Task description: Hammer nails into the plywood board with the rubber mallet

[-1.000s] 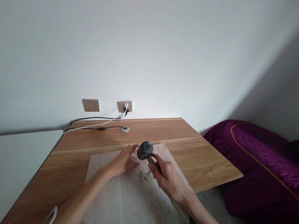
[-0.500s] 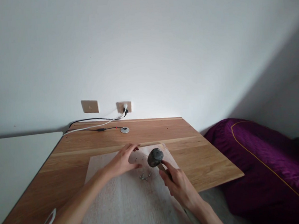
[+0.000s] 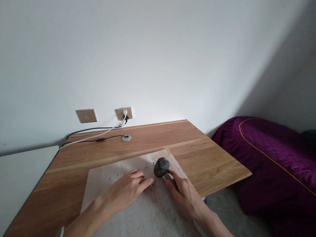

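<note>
My right hand [image 3: 185,195] is wrapped round the handle of a mallet [image 3: 161,167] with a dark, rounded head, raised above the right side of a pale, worn board [image 3: 123,225]. Over the board's middle, my left hand [image 3: 127,185] has its fingers curled in and its thumb reaching to a small pile of loose nails [image 3: 152,185]. Whatever its fingertips pinch, if anything, is hidden. Several small nails [image 3: 146,166] stand in a row along the far part of the board, stretching left past the left hand.
The board lies on a wooden desk [image 3: 219,161] against a white wall. Cables [image 3: 93,134] run along its back from a wall socket [image 3: 123,113], near a round cable grommet [image 3: 126,138]. A white panel [image 3: 16,182] borders the left, and purple fabric [image 3: 251,169] the right.
My left hand has come down and nearer onto the loose nails, its fingers closing in, uncovering more of the nail row. The mallet stays raised in my right hand. The view has shifted slightly.
</note>
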Tool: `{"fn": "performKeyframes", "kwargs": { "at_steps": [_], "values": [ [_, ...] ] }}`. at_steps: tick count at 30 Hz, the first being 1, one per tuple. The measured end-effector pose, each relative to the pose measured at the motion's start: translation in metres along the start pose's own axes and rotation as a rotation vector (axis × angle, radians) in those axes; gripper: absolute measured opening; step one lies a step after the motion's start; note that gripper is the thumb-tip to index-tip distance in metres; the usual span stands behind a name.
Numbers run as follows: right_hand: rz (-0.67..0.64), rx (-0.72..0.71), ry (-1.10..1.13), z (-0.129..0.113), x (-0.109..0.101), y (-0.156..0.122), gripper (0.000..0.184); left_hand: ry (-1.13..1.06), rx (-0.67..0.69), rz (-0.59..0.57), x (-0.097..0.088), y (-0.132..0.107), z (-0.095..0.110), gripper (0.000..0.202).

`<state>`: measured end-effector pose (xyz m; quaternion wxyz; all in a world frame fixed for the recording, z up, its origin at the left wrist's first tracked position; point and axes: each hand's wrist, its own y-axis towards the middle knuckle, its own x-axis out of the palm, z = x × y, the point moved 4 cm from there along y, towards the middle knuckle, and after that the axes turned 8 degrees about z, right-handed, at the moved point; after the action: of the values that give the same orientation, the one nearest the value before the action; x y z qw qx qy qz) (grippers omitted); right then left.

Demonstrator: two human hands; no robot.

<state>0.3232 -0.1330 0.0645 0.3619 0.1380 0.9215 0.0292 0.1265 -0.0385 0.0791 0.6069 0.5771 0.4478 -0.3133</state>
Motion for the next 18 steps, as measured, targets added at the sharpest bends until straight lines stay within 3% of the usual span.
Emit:
{"fn": "performKeyframes", "kwargs": {
  "at_steps": [5, 7, 9, 14, 16, 18],
  "values": [
    [-0.009, 0.010, 0.002, 0.002, 0.002, 0.000, 0.050, 0.156, 0.128, 0.011, 0.000, -0.001, 0.007, 0.039],
    [-0.002, 0.012, 0.000, 0.003, 0.002, 0.000, 0.050, 0.135, 0.120, 0.019, -0.002, -0.003, 0.003, 0.033],
    [-0.006, 0.009, 0.005, 0.004, 0.002, 0.001, 0.049, 0.055, 0.012, 0.067, -0.005, -0.006, -0.011, 0.030],
    [0.018, -0.002, 0.015, 0.005, 0.000, 0.001, 0.048, -0.278, -0.530, 0.368, -0.009, -0.029, -0.070, 0.021],
    [0.034, -0.008, 0.018, 0.005, 0.000, 0.001, 0.048, -0.377, -0.643, 0.379, -0.003, -0.036, -0.081, 0.018],
    [0.025, -0.014, 0.018, 0.005, 0.001, 0.001, 0.049, -0.436, -0.667, 0.327, 0.004, -0.037, -0.083, 0.018]
  ]
}}
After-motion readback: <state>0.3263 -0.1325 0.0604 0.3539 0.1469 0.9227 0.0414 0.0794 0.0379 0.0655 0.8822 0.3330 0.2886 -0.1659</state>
